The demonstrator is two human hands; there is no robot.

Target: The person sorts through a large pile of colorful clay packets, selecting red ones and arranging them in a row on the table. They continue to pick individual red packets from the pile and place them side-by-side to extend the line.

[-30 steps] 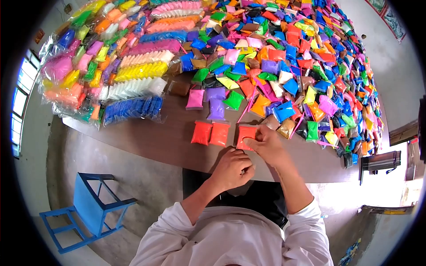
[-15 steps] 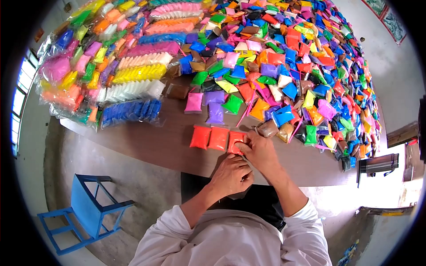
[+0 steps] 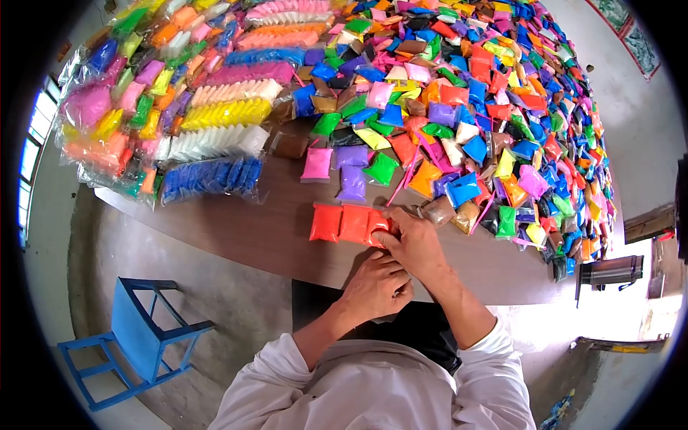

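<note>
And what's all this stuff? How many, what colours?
red packets: three, red, near the hands
loose packets: too many to count, mixed colours, centre and right
packet rows: several, various colours, left of centre
bagged packets: many, mixed colours, left
table: one, brown, under the packets
chair: one, blue, lower left
cylinder: one, silvery, right
window: one, whitish, left
wall pictures: two, red-edged, upper right
shirt: one, white, bottom
left hand: one, bare, below red packets
right hand: one, bare, on rightmost red packet

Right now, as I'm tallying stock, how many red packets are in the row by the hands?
3: left packet, middle packet, right packet partly covered by the right hand. Another could hide underneath.
</note>
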